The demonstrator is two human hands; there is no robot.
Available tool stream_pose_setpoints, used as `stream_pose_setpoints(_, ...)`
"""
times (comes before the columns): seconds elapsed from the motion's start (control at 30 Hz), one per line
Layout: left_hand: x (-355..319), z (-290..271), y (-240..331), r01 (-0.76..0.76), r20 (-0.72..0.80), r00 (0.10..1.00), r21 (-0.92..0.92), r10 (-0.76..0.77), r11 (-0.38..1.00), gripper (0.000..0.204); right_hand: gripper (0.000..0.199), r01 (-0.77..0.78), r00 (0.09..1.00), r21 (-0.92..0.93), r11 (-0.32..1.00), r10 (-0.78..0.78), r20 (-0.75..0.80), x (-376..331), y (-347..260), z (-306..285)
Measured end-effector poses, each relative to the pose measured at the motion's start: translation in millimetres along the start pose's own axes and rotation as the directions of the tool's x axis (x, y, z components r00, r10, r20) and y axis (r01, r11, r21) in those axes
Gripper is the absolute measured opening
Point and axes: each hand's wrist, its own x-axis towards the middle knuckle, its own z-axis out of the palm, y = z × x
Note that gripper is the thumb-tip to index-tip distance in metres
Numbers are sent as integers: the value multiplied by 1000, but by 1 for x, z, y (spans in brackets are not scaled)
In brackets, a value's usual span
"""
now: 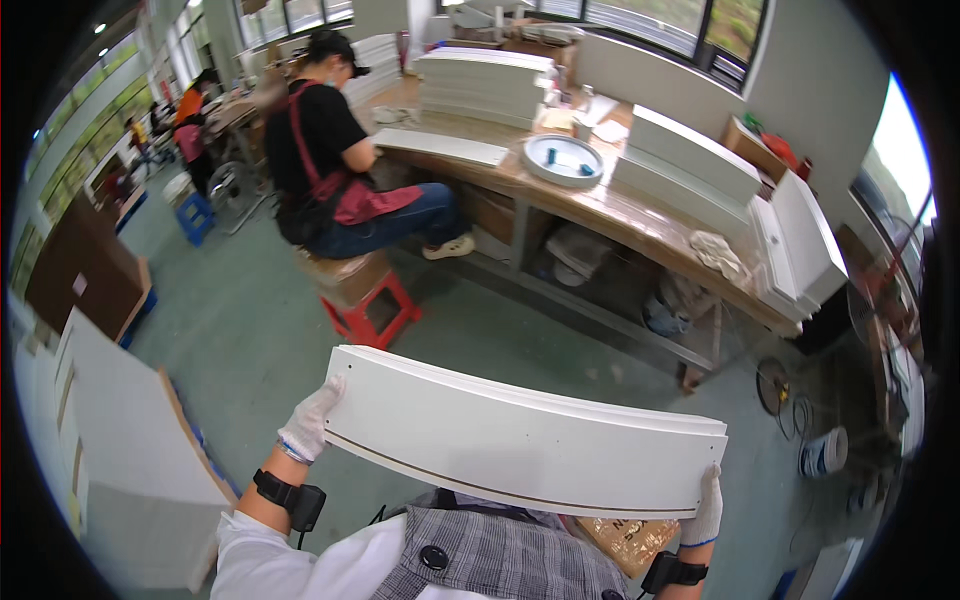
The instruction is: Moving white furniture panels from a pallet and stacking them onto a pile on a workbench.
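A long white panel stack (520, 435), seemingly a few boards laid together, spans the space in front of my body. Small holes mark its ends, and a dark groove runs along its near edge. My left hand (316, 412), in a white knit glove, grips the left end. At the right end my right hand (705, 510), gloved likewise, is closed round the edge; part of its fingers is hidden by the panels. The stack is held up in the air, its right end lower in the picture than its left.
A long workbench (640, 222) runs across the far side, bearing stacked white boards (690, 150), a round white tray (535, 168) and a rag (718, 254). A co-worker (325, 150) sits there on a red stool (372, 312). Large white sheets (140, 430) stand at left; a bucket (826, 452) is at right.
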Motion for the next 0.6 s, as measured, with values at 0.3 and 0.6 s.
stream_pose_setpoints(0.3, 243, 191, 45, 60, 254, 963, 118, -88, 991, 51, 72, 152, 960, 40, 988, -138, -245, 137, -68, -42)
stream_pose_setpoints(0.6, 394, 346, 72, 10, 298, 954, 33, -19, 999, 44, 65, 93, 971, 78, 993, -73, -228, 363, -149, -70)
